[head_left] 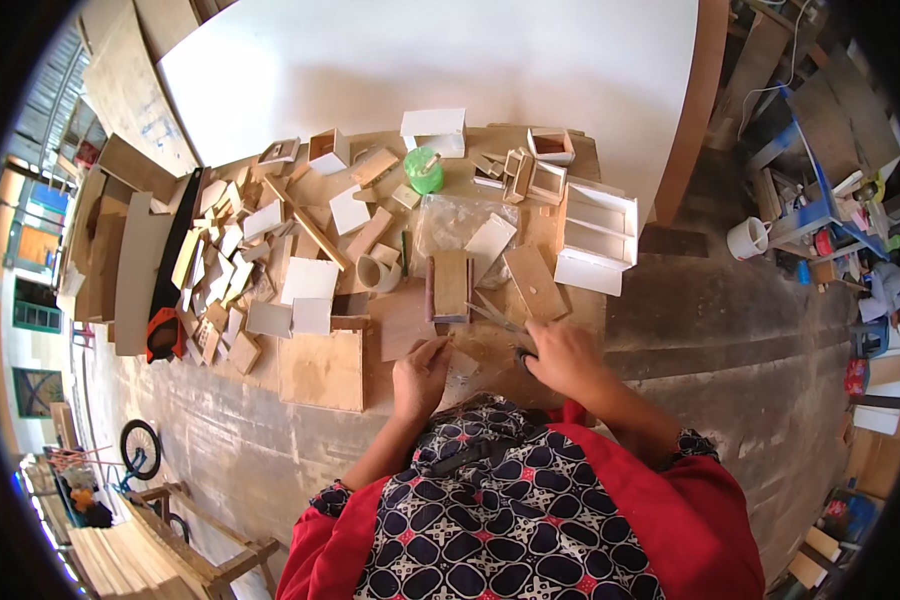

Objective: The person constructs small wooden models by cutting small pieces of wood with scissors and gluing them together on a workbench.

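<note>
My right hand [567,357] grips a pair of scissors [497,315] by the handle, blades parted and aimed up and to the left. Close to the blades' tips stands a small wooden box [450,285] with dark reddish sides. My left hand [419,378] is closed in a pinch just below that box; whatever sits between its fingertips is too small to make out. A thin brown board [402,325] lies left of the box, beside my left hand. Beyond the box is a crumpled clear plastic sheet [448,222], partly under a pale wood piece [491,246].
Wood offcuts [235,262] pile up on the table's left, near an orange-handled saw [164,333]. A green container [424,171] and a white cup [375,273] stand mid-table. A white compartmented box [597,237] sits at the right edge, with a plywood panel [322,370] at front left.
</note>
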`<state>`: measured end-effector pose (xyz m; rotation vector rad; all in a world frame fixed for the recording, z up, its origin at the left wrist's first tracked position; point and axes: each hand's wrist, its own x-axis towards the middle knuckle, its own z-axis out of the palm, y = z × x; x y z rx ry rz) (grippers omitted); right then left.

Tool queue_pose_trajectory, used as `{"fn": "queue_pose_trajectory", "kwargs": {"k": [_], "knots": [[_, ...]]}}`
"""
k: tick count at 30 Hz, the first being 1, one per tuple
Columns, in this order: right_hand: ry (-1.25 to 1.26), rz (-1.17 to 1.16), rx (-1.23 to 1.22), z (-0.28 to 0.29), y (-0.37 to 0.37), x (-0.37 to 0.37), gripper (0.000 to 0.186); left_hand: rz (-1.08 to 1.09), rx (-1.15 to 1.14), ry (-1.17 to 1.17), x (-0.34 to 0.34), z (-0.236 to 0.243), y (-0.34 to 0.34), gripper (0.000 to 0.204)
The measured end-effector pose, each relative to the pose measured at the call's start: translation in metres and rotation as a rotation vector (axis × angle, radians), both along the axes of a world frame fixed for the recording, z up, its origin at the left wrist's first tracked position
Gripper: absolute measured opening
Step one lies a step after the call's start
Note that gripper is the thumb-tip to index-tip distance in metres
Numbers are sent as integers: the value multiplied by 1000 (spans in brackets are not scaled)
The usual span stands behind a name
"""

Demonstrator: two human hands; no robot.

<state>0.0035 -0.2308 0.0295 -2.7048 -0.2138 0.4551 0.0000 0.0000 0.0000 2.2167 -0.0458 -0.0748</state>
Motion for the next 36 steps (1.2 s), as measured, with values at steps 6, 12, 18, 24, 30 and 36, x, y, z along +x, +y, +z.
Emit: {"fn": "queue_pose_trajectory", "kwargs": {"k": [6, 12, 18, 24, 30, 36], "knots": [[-148, 409, -112, -2, -7, 13, 19, 7, 58, -60, -5, -1, -1, 18], [-239, 182, -136, 10, -11, 90, 11, 46, 131, -71, -18, -1, 12, 17], [-527, 34, -461, -42, -18, 155, 19, 60, 182, -168, -23, -3, 11, 15], [-393, 31, -614, -47, -7, 176, 20, 41, 176, -224, -32, -17, 20, 20], [-497, 114, -476, -18, -8, 154, 18, 21, 140, -387, -31, 2, 17, 26], [-136, 190, 525, 40, 55, 43, 17, -17, -440, -42, -39, 43, 13, 35]]}}
